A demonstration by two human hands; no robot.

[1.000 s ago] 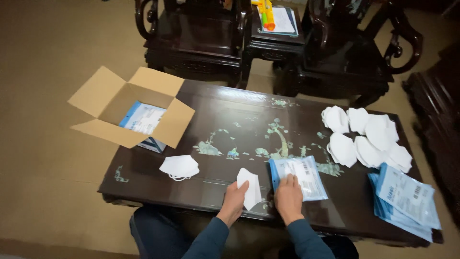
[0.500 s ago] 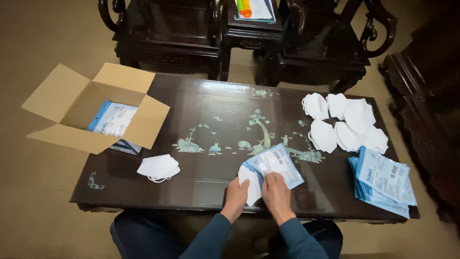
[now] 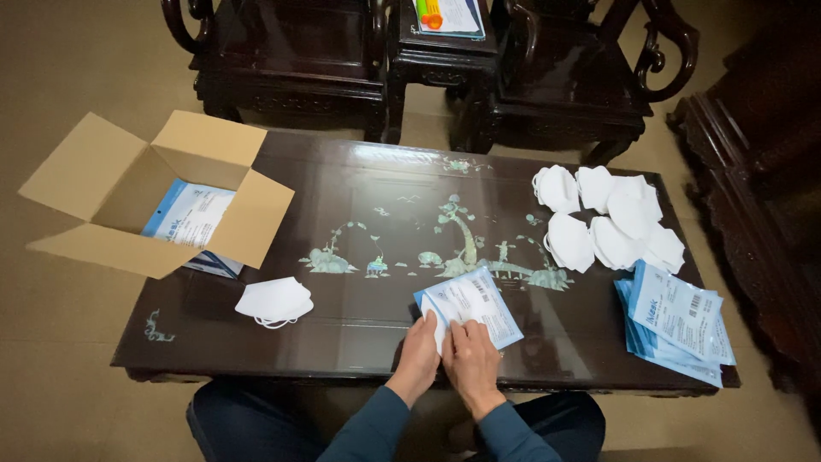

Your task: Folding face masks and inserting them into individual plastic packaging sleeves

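Blue-and-white flat packet (image 3: 475, 301) sits at the near edge of the desk (image 3: 376, 214), just ahead of me, tilted with its top corner pointing away to the right. A folded white mask (image 3: 434, 323) shows at its near left end, between my two hands. My left hand (image 3: 419, 352) has its fingers (image 3: 428, 325) curled against the mask and the packet's left corner; my right hand (image 3: 469, 355) pinches the packet's near edge, fingers narrow and closed on it.

To the right, close to the desk's right edge, lies a fanned stack of blue packets (image 3: 676, 321) with white label faces, rectangular and overlapping. Beyond it, at the far right, a cluster of loose white masks (image 3: 603, 218) is spread out, some overlapping. On my left a single white mask (image 3: 274, 301) lies alone, ear loops under it, well apart from my hands.

An open cardboard box (image 3: 141, 201) overhangs the desk's left end, flaps wide, with a pale blue-and-white sheet packet (image 3: 190, 214) lying inside. Between the box and the mask cluster, the dark inlaid middle of the desk is open room. Dark wooden chairs (image 3: 291, 51) stand past the far edge
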